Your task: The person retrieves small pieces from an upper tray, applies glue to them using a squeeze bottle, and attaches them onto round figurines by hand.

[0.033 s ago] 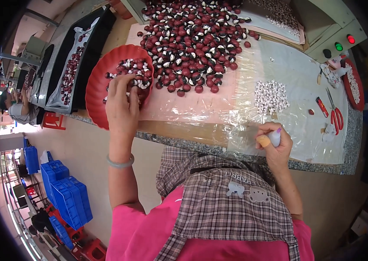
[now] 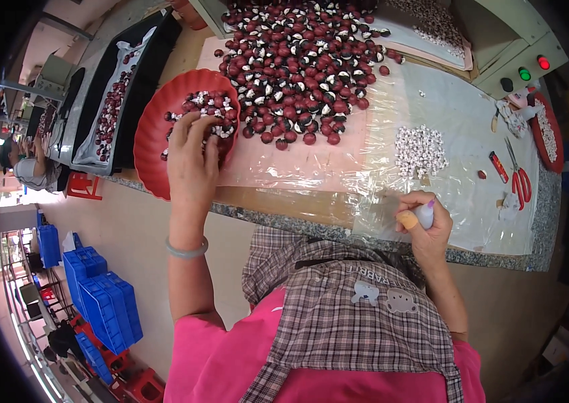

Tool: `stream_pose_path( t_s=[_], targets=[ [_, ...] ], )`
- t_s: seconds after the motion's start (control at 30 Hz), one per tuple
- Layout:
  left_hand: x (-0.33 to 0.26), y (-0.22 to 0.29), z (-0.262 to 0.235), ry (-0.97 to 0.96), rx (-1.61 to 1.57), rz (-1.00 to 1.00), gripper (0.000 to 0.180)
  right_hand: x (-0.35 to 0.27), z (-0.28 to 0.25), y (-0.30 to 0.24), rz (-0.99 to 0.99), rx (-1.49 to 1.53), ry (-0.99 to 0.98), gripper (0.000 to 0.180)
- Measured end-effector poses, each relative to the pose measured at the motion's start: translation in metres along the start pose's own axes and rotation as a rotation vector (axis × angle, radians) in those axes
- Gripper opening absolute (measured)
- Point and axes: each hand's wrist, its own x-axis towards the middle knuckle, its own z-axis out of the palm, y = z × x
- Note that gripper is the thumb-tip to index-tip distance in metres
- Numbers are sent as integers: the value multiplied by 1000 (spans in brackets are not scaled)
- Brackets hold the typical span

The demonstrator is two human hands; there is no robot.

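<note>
My left hand (image 2: 193, 148) is over the right side of a scalloped red bowl (image 2: 151, 158). Its fingers are curved and apart, close to small dark-red balls with white bits (image 2: 212, 102) in the bowl; nothing shows in its grasp. At the table's front edge, my right hand (image 2: 432, 232) is closed around a small pale squeeze bottle (image 2: 424, 213) with a purple tip. A tan covering wraps that thumb. Beyond this hand lies a patch of tiny white pieces with dark marks (image 2: 421, 151). A large heap of dark-red, black and white balls (image 2: 298, 74) spreads across the table's far middle.
Red-handled scissors (image 2: 521, 181), a red tube (image 2: 498, 166) and a red dish of white pieces (image 2: 548, 138) lie at right. A box with lit buttons (image 2: 524, 74) stands behind. At left is a black tray (image 2: 86, 111); blue crates (image 2: 106, 302) stand on the floor.
The fingers of my left hand have shifted slightly and spread a little over the bowl. My right hand keeps its hold on the bottle, almost unmoved.
</note>
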Motion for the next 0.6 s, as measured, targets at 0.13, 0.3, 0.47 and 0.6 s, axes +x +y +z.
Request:
stream_pose_path(
  t_s=[0.13,0.3,0.47,0.6],
  targets=[
    [5,20,18,45,115,56,23,2,-4,1,-18,-54,1,18],
    [-6,43,36,15,-154,157,12,5,5,-7,-41,-117,3,16],
    [-17,42,64,26,-103,125,12,-5,10,0,-5,-95,90,13],
    [-25,43,69,143,-49,85,13,-11,17,-2,18,-109,64,14]
  ],
)
